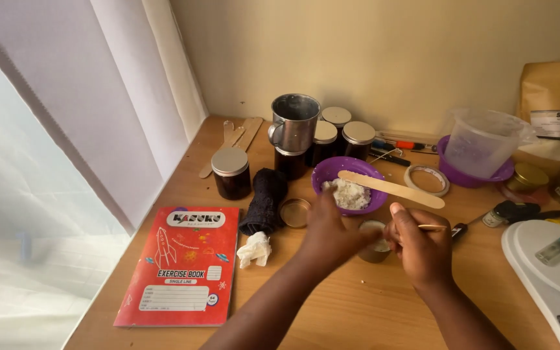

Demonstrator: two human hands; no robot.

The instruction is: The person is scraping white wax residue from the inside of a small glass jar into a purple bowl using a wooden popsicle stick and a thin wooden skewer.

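Head view looks down on a wooden surface [332,311] set against a cream wall, with a pale curtain at the left. Largest on it is a red exercise book [179,275] lying flat at the near left, its cover bearing a white label panel and a rocket drawing. At the far right a brown paper bag [549,84] with a white label leans on the wall, behind a clear measuring jug [481,142] that sits in a purple bowl. A white scale [546,272] lies at the right edge. Near the middle, a purple bowl of white wax flakes [350,185] carries a flat wooden stirrer [393,189] across its rim. Behind it stand a metal mug [293,123] and dark lidded jars [231,172]. The small open jar [374,246] sits just in front of that bowl, between both hands. The left hand [332,233] cups its side, fingers curled on it. The right hand [422,249] pinches a thin wooden wick stick [432,227] just over the jar.
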